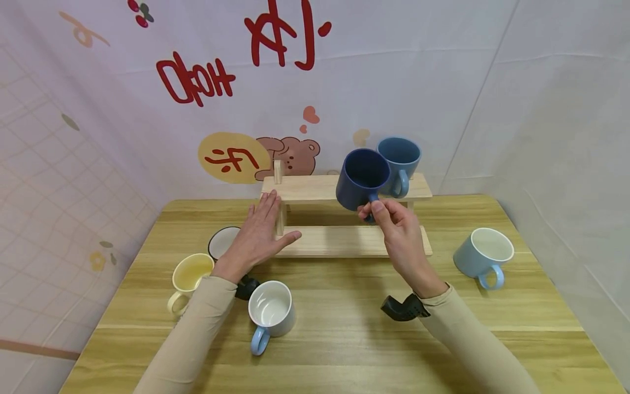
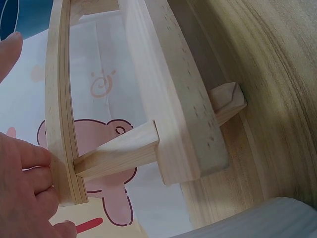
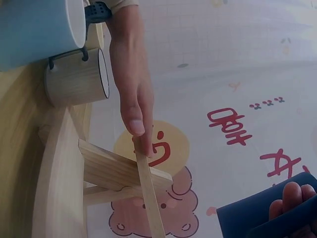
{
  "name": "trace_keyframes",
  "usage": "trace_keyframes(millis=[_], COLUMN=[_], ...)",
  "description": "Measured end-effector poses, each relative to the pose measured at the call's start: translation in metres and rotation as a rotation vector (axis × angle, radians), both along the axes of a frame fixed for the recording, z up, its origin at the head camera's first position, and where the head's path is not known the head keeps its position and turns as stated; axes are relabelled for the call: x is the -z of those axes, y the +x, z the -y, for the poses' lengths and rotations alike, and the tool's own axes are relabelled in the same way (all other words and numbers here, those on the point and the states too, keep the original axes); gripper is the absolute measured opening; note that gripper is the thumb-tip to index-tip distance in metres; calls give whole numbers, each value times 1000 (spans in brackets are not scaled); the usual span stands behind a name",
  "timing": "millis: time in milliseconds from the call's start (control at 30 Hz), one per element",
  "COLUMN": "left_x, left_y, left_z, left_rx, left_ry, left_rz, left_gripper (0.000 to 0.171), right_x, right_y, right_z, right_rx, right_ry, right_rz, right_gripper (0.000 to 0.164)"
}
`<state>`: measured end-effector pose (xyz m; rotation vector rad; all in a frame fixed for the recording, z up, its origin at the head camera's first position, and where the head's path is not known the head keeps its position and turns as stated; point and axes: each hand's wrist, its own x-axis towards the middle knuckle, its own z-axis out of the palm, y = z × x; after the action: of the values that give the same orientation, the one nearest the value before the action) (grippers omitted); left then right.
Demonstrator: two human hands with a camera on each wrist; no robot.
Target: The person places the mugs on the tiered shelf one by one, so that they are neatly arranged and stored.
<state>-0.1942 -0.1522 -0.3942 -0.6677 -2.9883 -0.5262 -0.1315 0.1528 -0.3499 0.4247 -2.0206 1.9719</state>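
By its handle, my right hand (image 1: 404,241) grips a dark blue mug (image 1: 355,189), raised above the upper board of a two-tier wooden rack (image 1: 310,187). The mug overlaps a medium-blue mug (image 1: 406,156) on the upper board's right end. My left hand (image 1: 258,232) lies with straight fingers at that board's left end; in the left wrist view its fingertips meet the board's edge (image 2: 63,178). The right wrist view shows the dark blue mug (image 3: 247,213) at the lower right, fingers at its handle.
A white mug with a dark rim (image 1: 222,241) and a yellow mug (image 1: 192,273) stand left, partly behind the left arm. In front is a white mug with a blue handle (image 1: 283,323). A light blue mug (image 1: 472,260) stands right. Behind the rack hangs a printed cloth (image 1: 418,82).
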Motion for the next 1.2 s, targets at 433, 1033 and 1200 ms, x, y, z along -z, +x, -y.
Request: trace_keyframes(millis=[433, 1033, 1200], left_x=[0, 0, 0], left_y=[0, 1, 1], left_z=[-1, -1, -1], left_rx=[0, -8, -12], left_ry=[-8, -8, -10], left_rz=[15, 18, 28], left_gripper=[104, 105, 105], right_x=[3, 20, 21], right_y=[-28, -58, -62], right_z=[8, 17, 17], right_rx=[74, 93, 91], right_ry=[3, 30, 36], right_rz=[-10, 94, 88], right_gripper=[35, 37, 39])
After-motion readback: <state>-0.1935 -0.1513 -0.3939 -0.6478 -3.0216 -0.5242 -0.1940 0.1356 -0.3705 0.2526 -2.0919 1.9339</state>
